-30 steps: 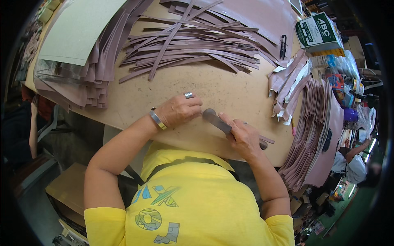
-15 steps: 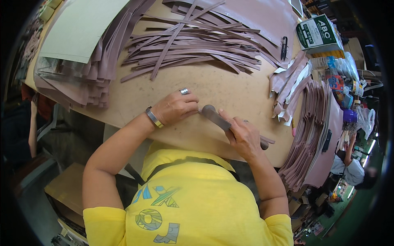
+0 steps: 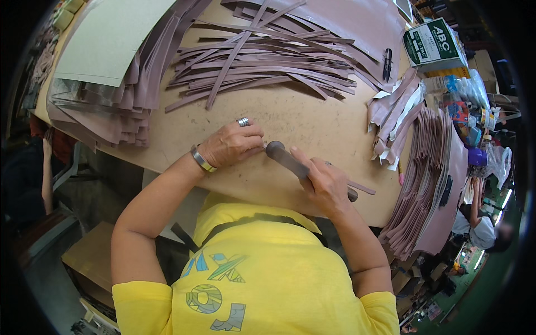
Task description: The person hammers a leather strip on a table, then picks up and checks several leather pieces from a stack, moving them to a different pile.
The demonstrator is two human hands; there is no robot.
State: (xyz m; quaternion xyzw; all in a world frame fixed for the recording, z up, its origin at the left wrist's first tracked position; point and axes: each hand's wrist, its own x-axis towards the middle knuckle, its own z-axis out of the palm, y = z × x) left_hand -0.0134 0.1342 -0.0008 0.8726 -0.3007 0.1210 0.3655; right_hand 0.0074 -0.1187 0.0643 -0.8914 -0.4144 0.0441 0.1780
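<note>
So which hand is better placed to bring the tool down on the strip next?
Probably the right hand: it already grips the dark tool. The left hand lies knuckles up on the table beside the tool's head.

The desk (image 3: 312, 120) is a matt tan board, wood or fibreboard by its look, scuffed and speckled with dark marks. The strips (image 3: 262, 61) heaped on it are a dull mauve-brown sheet, leather-like (whether real or synthetic cannot be told), smooth and without shine. The stacked pieces (image 3: 111, 120) at the left are the same stuff, under a matt grey-green cardboard sheet (image 3: 111, 39). The tool (image 3: 287, 159) in the right hand (image 3: 324, 184) has a dark, smooth, slightly glossy handle. The ring (image 3: 243, 121) and bracelet (image 3: 202, 160) on the left hand (image 3: 231, 144) are shiny metal. The shirt (image 3: 262, 279) is yellow matt cloth.
</note>
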